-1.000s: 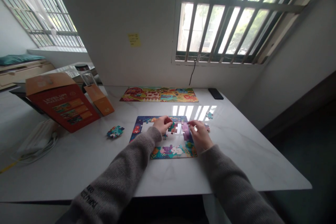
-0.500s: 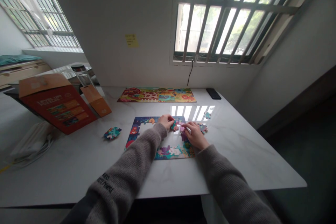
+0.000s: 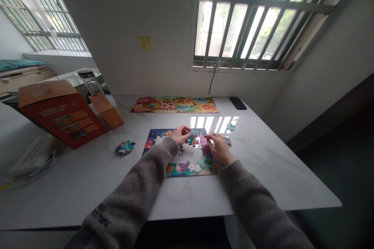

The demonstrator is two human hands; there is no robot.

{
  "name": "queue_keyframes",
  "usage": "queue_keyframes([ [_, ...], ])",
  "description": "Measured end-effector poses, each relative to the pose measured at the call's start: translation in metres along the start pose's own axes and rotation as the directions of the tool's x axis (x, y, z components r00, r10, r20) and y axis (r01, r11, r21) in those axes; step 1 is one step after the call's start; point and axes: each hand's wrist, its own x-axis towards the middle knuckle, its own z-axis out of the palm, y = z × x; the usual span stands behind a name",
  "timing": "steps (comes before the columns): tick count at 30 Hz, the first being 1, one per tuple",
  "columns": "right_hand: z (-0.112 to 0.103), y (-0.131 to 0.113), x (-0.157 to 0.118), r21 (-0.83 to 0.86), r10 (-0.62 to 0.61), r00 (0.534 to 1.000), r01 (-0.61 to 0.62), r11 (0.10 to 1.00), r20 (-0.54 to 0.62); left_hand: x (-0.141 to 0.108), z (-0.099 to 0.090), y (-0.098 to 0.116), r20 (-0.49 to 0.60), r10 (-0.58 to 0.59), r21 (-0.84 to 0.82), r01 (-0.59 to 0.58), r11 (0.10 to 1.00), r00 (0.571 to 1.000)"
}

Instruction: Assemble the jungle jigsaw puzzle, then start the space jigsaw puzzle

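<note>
A jigsaw puzzle point(image 3: 187, 171) lies on the table with its border joined around a bare white middle. At its upper right, my left hand point(image 3: 180, 136) pinches the left edge of a teal puzzle piece point(image 3: 191, 139). My right hand point(image 3: 220, 149) rests over the right border, its bent fingers apart and the fingertips on a pink-purple puzzle section point(image 3: 203, 142). A few joined pieces point(image 3: 179, 151) lie inside the frame, partly behind my left wrist. Loose pieces point(image 3: 227, 140) sit just beyond my right hand, partly hidden by it.
A pile of loose pieces point(image 3: 125, 148) lies left of the puzzle, and a single piece point(image 3: 231, 127) at the upper right. A long farm-picture puzzle point(image 3: 175, 105) and a black phone point(image 3: 237, 103) lie along the wall. An orange box point(image 3: 62, 114) and cables point(image 3: 37, 167) occupy the left.
My left hand has shifted slightly left, uncovering more of the teal piece and the joined pieces inside the frame. My right hand stays nearly in place on the right border.
</note>
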Motion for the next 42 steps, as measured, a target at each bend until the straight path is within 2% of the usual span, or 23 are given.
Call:
queue_keyframes([
  [3,-0.002,0.000,0.000,0.011,-0.001,1.000,0.001,1.000,-0.020,-0.013,0.008,0.003,0.116,0.034,0.083,-0.044,0.996,0.993],
  [7,-0.003,-0.001,-0.001,0.004,-0.003,1.000,0.004,1.000,-0.017,-0.019,0.027,0.006,0.115,0.066,0.247,-0.093,0.965,0.991],
  [10,-0.004,-0.002,-0.002,-0.010,-0.010,1.000,0.010,1.000,0.017,-0.018,0.031,0.008,0.099,0.056,0.322,-0.085,0.943,0.993],
  [18,-0.003,-0.003,-0.003,-0.021,-0.016,0.999,0.017,1.000,0.051,-0.028,-0.002,0.007,0.112,0.055,0.420,-0.097,0.902,0.992],
  [22,-0.002,-0.002,-0.003,-0.024,-0.019,0.998,0.021,0.999,0.056,-0.036,0.001,0.004,0.079,0.060,0.560,-0.094,0.823,0.995],
  [26,-0.002,-0.002,-0.003,-0.015,-0.025,0.998,0.026,1.000,0.062,-0.040,0.001,0.009,0.061,0.143,0.680,-0.146,0.718,0.988],
  [28,-0.002,-0.002,-0.003,-0.016,-0.027,0.998,0.029,0.999,0.062,-0.041,-0.009,0.012,0.034,0.205,0.685,-0.172,0.708,0.978],
  [31,-0.001,-0.002,-0.004,-0.032,-0.040,0.997,0.042,0.999,0.062,-0.047,-0.034,0.013,0.011,0.250,0.655,-0.196,0.730,0.968],
  [34,0.004,-0.007,-0.005,-0.022,-0.096,0.990,0.099,0.995,0.105,-0.055,-0.057,0.005,0.071,0.227,0.666,-0.216,0.714,0.971],
  [36,0.009,-0.012,-0.005,0.001,-0.146,0.978,0.148,0.989,0.151,-0.060,-0.064,-0.001,0.136,0.211,0.686,-0.245,0.685,0.968],
  [42,0.017,-0.026,-0.004,-0.003,-0.203,0.951,0.210,0.978,0.233,-0.065,-0.056,-0.011,0.285,0.172,0.737,-0.330,0.590,0.943],
])
